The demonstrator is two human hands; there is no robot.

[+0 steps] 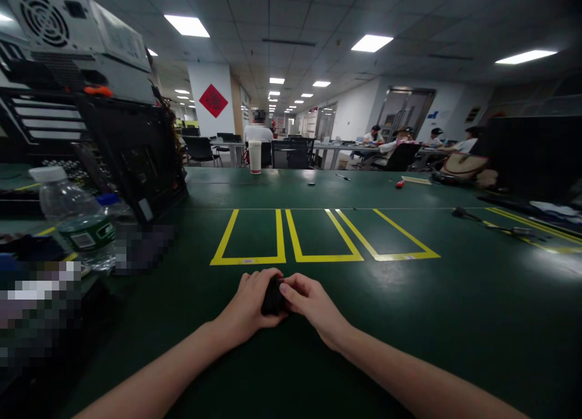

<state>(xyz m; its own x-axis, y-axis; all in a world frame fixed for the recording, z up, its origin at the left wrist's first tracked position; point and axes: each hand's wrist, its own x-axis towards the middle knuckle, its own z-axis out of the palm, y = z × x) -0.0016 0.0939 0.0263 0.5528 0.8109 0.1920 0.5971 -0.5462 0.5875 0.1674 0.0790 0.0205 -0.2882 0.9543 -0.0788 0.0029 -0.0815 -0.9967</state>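
Wide green tabletop (454, 313), tape edges (328, 259) beyond hands (243, 304)

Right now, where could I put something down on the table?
Try inside the yellow tape outlines, or right of the right hand, below the rightmost outline. It's crowded at left, by the bottle and computer parts, and where the left hand grips a black object.

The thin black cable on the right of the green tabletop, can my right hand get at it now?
Probably yes, with a stretch: only flat yellow tape strips and green tabletop seem to lie between the thin black cable and your right hand, though it seems occupied with a small black object.
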